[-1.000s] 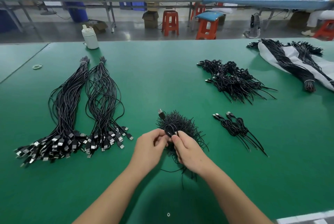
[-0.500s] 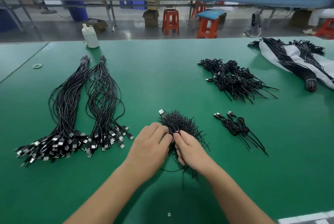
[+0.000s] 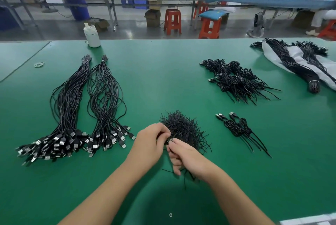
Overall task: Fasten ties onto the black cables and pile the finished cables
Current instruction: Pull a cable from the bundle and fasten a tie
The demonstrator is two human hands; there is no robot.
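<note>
A heap of short black ties [image 3: 183, 127] lies at the centre of the green table [image 3: 163, 83]. My left hand [image 3: 151, 144] and my right hand [image 3: 183, 157] meet at its near edge, both pinching a coiled black cable with a tie on it; the cable is mostly hidden by my fingers, and thin black ends trail below my right hand. Two long bundles of untied black USB cables [image 3: 72, 115] lie to the left. A few tied cables [image 3: 240, 128] lie to the right, and a bigger pile of tied cables [image 3: 236, 81] lies beyond them.
A white bottle [image 3: 92, 35] stands at the table's far edge. A loose ring of rubber bands [image 3: 39, 64] lies far left. More cable bundles on a grey-white sheet [image 3: 298, 61] occupy the far right. Orange stools and other workbenches stand beyond the table.
The USB plug that stuck up at the heap's left side is gone from view. My hands have closed together and shifted slightly toward me at the heap's near edge.
</note>
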